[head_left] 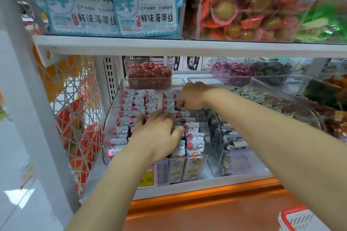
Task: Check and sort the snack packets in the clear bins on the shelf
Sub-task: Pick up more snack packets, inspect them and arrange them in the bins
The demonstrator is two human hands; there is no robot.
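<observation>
Pressing down flat-fingered with the left hand (159, 133) on the snack packets (129, 108) in the clear bin (109, 122); pinching one just beyond with the curled right hand (191, 97), nearer the back rows, stacked front-to-back.

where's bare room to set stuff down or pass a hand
Bare: the orange ledge between shelf lip and red-rimmed tub; a narrow gap between packet columns in the left bin. Crowded: its front, under the left hand and right hand on balloon packets.

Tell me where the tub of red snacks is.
Head view: the tub of red snacks sits left of centre at the back of the lower shelf, just beyond the bin of white packets.
</observation>
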